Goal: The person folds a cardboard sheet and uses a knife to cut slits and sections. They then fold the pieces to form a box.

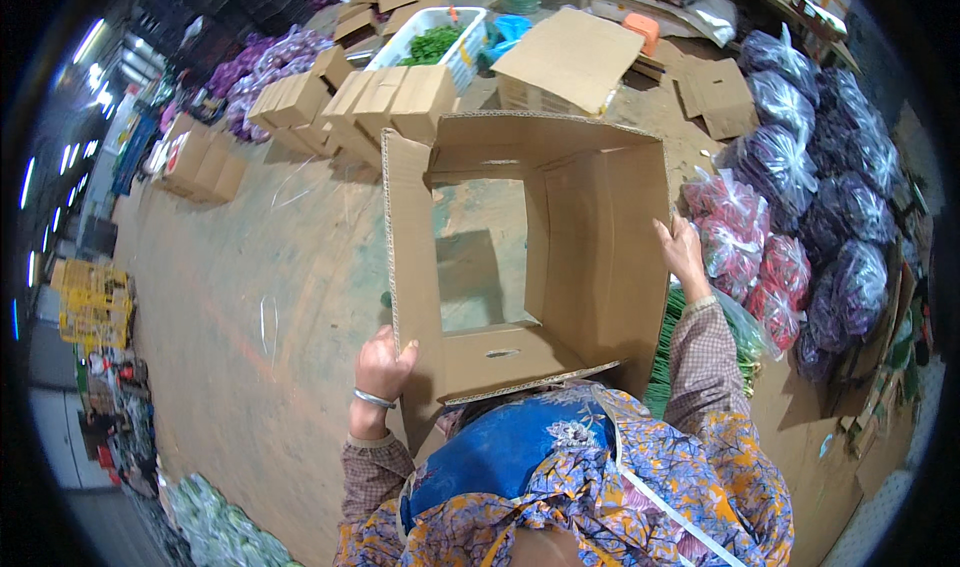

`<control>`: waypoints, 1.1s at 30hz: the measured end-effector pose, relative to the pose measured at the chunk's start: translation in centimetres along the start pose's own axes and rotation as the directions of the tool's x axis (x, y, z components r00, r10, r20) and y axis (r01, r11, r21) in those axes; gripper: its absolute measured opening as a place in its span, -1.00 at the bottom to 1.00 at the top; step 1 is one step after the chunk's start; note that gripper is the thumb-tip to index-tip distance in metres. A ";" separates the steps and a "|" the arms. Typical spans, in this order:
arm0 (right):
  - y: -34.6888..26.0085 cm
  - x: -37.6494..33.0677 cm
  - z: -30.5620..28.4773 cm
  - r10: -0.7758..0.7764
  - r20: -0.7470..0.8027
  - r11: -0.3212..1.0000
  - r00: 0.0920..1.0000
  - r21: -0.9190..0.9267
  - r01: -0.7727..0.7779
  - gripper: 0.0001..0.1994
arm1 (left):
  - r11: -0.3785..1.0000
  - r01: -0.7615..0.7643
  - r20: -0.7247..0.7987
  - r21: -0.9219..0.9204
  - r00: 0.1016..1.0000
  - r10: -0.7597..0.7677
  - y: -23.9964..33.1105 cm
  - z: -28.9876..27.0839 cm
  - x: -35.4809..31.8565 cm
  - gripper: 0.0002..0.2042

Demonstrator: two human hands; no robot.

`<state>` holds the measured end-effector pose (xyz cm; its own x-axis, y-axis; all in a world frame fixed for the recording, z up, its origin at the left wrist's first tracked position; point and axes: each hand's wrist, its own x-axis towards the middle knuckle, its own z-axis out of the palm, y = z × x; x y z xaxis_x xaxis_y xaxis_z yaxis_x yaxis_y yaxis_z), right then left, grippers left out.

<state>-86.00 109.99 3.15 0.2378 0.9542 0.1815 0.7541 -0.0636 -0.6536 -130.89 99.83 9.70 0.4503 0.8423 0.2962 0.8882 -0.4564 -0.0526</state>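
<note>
You have the big brown box (608, 227) up in front of you, over the floor (290, 297), with one open end facing you. Your left grip (384, 369) is closed on its left edge, down low. Your right grip (682, 252) is closed on its right edge, higher up. One on each side likely keeps the box steady and its walls apart (you can see floor right through it). Red bags (730, 232) sit off to the right, seemingly kept out of its way.
</note>
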 end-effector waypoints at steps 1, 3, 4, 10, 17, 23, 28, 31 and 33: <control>2.3 0.2 0.4 0.054 -0.003 0.998 0.999 -0.031 -0.054 -0.73 | 1.000 -0.011 -0.029 0.009 1.000 0.011 -0.2 1.0 0.6 -0.81; 3.4 -0.2 -0.5 0.136 -0.038 0.990 0.990 -0.019 -0.137 -0.72 | 0.985 0.086 0.064 -0.149 0.995 -0.077 0.1 1.3 3.2 -0.80; 4.0 -0.6 -1.2 0.181 -0.059 0.983 0.982 -0.016 -0.182 -0.72 | 0.933 0.204 0.203 -0.297 0.968 -0.147 0.6 0.8 5.6 -0.79; 8.1 -3.8 -3.8 0.342 -0.221 0.939 0.913 0.067 -0.336 -0.69 | 0.885 0.222 0.411 -0.409 0.911 -0.038 1.6 2.2 13.1 -0.78; 11.7 -6.7 -5.0 0.469 -0.363 0.869 0.806 0.027 -0.494 -0.66 | 0.888 -0.021 0.375 -0.460 0.902 0.215 0.7 5.7 19.5 -0.76; 10.3 -6.4 -3.8 0.486 -0.471 0.851 0.736 0.063 -0.522 -0.65 | 0.846 -0.142 0.294 -0.514 0.898 0.329 -2.2 7.9 25.0 -0.76; 5.6 -3.5 -2.2 0.421 -0.498 0.858 0.758 -0.052 -0.510 -0.67 | 0.799 -0.134 0.281 -0.586 0.891 0.356 -5.4 9.4 29.2 -0.78; 3.9 -2.4 -2.0 0.440 -0.525 0.830 0.728 -0.071 -0.553 -0.67 | 0.766 -0.152 0.248 -0.625 0.891 0.379 -6.6 10.9 30.9 -0.77; 2.8 -1.9 -2.6 0.470 -0.526 0.806 0.709 -0.072 -0.587 -0.65 | 0.764 -0.134 0.261 -0.631 0.891 0.371 -6.9 11.4 31.7 -0.76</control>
<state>-82.81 107.27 2.88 0.8446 0.4933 0.2080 0.5124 -0.6326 -0.5807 -121.68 132.94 8.64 0.7549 0.6558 -0.0041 0.5610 -0.6425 0.5220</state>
